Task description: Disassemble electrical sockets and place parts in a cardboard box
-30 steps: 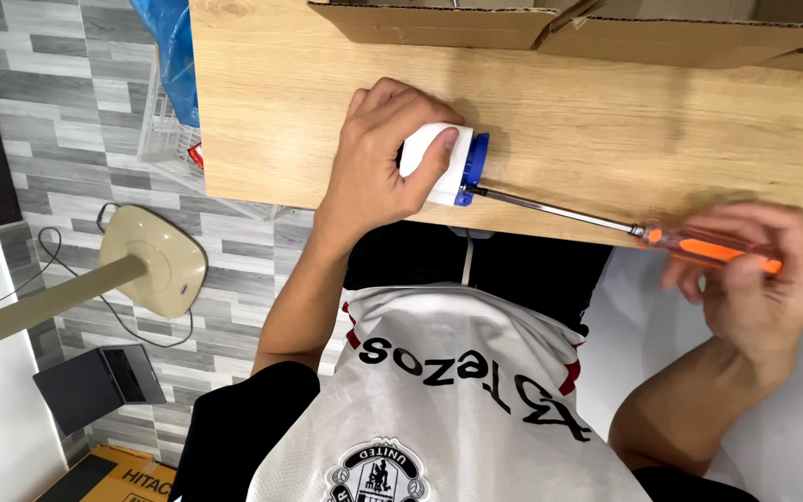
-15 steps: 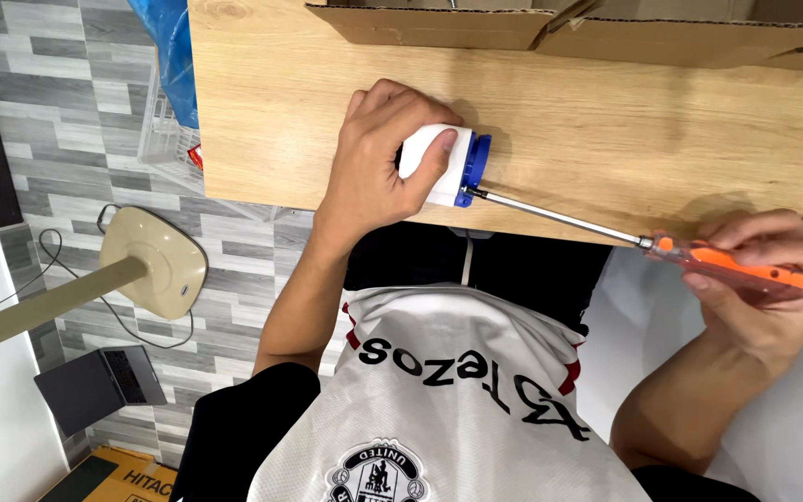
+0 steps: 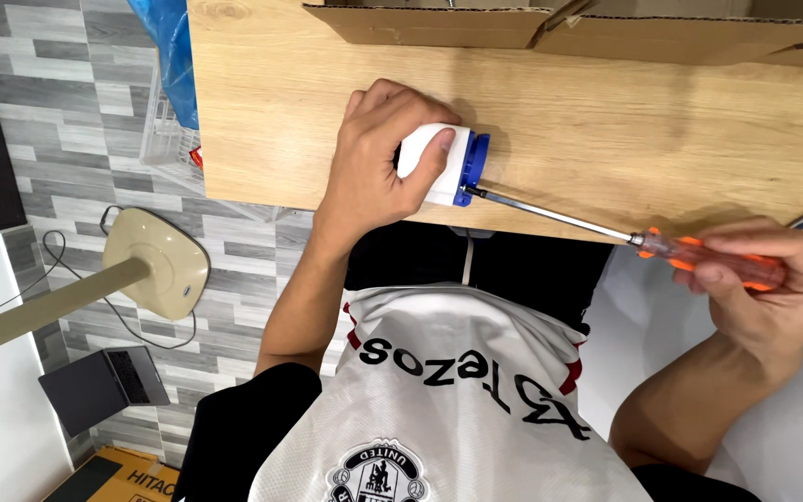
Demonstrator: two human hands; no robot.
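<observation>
My left hand [image 3: 374,163] is shut on a small white box with a blue face [image 3: 437,169], pressing it onto the wooden table [image 3: 662,130] near its front edge. My right hand [image 3: 773,293] grips the orange handle of a long screwdriver [image 3: 550,214]. Its metal shaft runs left and slightly up across the table edge. The tip touches the lower corner of the box's blue face.
An open cardboard box [image 3: 606,28] lies along the table's far side. Left of the table are a blue plastic bag [image 3: 174,56] and a wire basket [image 3: 164,139]. On the tiled floor stand a beige fan base [image 3: 155,260] and a closed laptop [image 3: 104,386].
My right hand has shifted the screwdriver handle slightly down and to the right, while the tip stays at the blue face. My left hand and the box have not moved.
</observation>
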